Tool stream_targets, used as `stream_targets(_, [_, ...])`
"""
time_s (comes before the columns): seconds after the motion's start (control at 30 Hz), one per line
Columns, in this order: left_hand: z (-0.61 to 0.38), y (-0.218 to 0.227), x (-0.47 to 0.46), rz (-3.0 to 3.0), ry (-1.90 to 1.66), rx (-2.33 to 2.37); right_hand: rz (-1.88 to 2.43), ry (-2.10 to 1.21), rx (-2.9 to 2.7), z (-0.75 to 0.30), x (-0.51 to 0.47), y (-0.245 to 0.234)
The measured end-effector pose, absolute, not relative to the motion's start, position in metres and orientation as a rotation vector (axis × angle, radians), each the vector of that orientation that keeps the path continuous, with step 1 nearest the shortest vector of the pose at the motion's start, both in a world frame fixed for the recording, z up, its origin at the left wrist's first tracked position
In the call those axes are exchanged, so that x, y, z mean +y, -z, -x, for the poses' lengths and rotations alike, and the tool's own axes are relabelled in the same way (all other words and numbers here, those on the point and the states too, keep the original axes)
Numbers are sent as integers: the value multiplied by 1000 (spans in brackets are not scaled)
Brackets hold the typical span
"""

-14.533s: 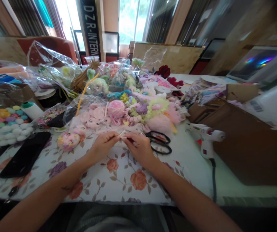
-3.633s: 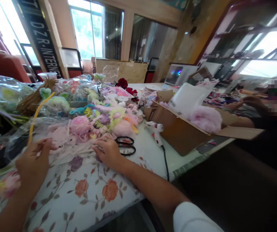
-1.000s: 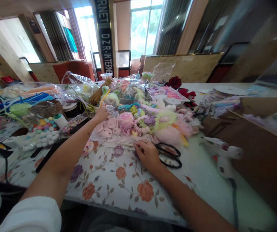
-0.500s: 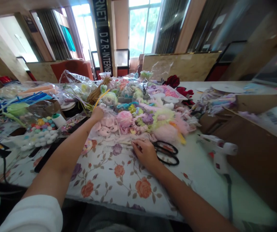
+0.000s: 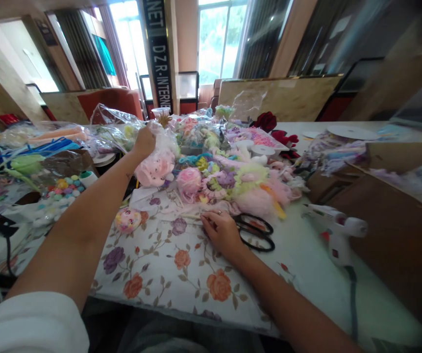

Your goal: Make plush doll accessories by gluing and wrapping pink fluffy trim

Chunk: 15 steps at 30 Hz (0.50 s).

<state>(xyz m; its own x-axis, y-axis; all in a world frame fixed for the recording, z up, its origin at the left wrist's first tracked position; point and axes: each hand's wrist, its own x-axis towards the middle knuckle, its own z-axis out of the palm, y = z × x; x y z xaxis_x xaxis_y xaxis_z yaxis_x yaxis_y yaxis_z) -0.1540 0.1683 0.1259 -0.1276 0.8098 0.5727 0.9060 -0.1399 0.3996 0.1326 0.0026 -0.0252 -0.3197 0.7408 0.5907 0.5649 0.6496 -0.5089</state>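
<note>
My left hand (image 5: 145, 141) is closed around the gathered top of a clear plastic bag (image 5: 155, 169) of pink pieces, raised over the craft pile. Its wrist is bent and the fingertips are partly hidden. On the flowered cloth (image 5: 159, 264), my right hand (image 5: 222, 229) rests with thumb and fingers pinched at the end of a thin pale stick (image 5: 189, 216). Black-handled scissors (image 5: 260, 240) lie just right of that hand, their blades out of sight. A small round piece with a cartoon face (image 5: 128, 220) lies beside my left forearm.
Soft yarn, tulle and a pink ball (image 5: 189, 181) heap up ahead. At left are bagged pompoms (image 5: 62, 193), blue pipe cleaners (image 5: 52, 147) and a power strip with cables. A white glue gun (image 5: 337, 228) stands at right by a cardboard box (image 5: 387, 230).
My left hand has moved up and away, lifting the bag of pink pieces off the cloth. More of the round cartoon-face piece shows. My right hand stays put.
</note>
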Motion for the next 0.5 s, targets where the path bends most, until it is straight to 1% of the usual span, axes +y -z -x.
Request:
stream_targets(0.27, [149, -178, 158, 1898, 1171, -1700, 1034, -283, -2044, -133, 3, 25])
stream_targets(0.5, [148, -200, 146, 1909, 1117, -1441, 1050, -290, -2039, -133, 4, 27])
